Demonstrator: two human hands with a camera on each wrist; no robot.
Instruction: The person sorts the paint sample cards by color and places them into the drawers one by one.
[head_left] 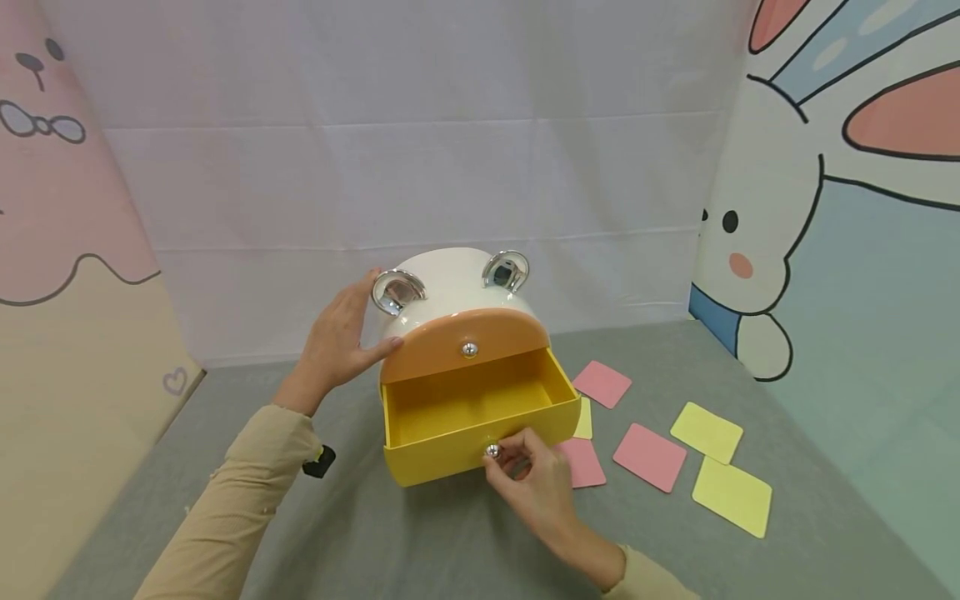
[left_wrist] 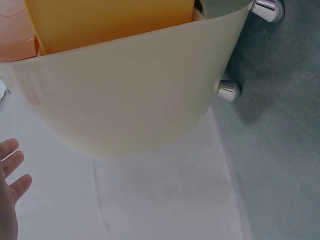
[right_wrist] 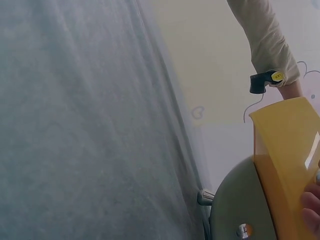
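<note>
- Right hand (head_left: 536,483): fingertips pinch silver knob (head_left: 492,451) of pulled-out yellow drawer (head_left: 480,417).
- Left hand (head_left: 341,337): straight fingers press the side of white bear-shaped storage box (head_left: 450,283), standing on grey table (head_left: 375,533).
- Pink and yellow sticky notes (head_left: 648,456): beside box.

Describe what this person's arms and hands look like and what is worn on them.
Both hands, the left hand and the right hand, are bare, without gloves or rings. Each arm wears a long beige sleeve reaching the wrist. A small black device with a yellow mark sits at the left cuff.
</note>
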